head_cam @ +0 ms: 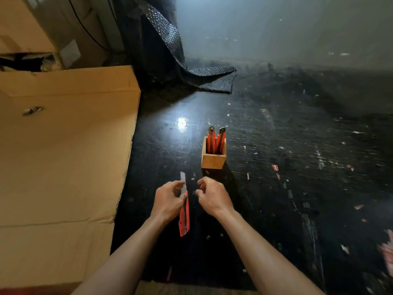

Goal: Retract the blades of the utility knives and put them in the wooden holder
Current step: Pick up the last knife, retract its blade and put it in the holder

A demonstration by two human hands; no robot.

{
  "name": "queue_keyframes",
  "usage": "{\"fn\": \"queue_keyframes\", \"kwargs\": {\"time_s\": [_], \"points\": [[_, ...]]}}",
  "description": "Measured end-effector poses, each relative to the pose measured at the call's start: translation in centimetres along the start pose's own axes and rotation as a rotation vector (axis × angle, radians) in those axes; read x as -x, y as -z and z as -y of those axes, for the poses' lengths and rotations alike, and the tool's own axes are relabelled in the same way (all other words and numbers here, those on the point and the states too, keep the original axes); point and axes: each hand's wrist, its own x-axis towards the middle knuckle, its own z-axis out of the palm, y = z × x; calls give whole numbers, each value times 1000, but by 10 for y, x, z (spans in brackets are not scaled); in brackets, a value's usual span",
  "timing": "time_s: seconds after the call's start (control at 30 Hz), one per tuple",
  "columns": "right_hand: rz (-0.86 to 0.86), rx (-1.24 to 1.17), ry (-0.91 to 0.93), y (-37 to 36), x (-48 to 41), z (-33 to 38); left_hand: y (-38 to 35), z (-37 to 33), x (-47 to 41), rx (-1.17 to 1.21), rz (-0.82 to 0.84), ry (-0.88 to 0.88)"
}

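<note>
My left hand (169, 200) grips a red utility knife (184, 218) near its front end. Its silver blade (182, 180) sticks out past my fingers and points away from me. Just right of the knife, my right hand (212, 196) hovers with curled fingers and holds nothing. A square wooden holder (213, 160) stands on the dark floor a little beyond my right hand. Red utility knives (215, 140) stand upright in it, two dark tips showing above the rim.
A large flat cardboard box (63, 150) fills the left side, its edge close to my left arm. A sheet of black bubble wrap (204, 79) droops onto the floor at the back. The dark floor (287, 167) is strewn with small scraps.
</note>
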Motion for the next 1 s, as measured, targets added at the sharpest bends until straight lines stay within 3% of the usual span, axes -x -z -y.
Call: {"fn": "queue_keyframes", "kwargs": {"time_s": [0.2, 0.43, 0.63, 1.0], "points": [[285, -2, -117, -42, 30, -12, -1, 29, 32, 17, 138, 161], [194, -225, -180, -66, 46, -17, -12, 36, 48, 182, 148, 224], [94, -362, -177, -60, 52, -15, -9, 33, 51, 314, 51, 238], [-54, -594, 103, 24, 48, 20, 50, -45, 31, 609, 132, 37]]}}
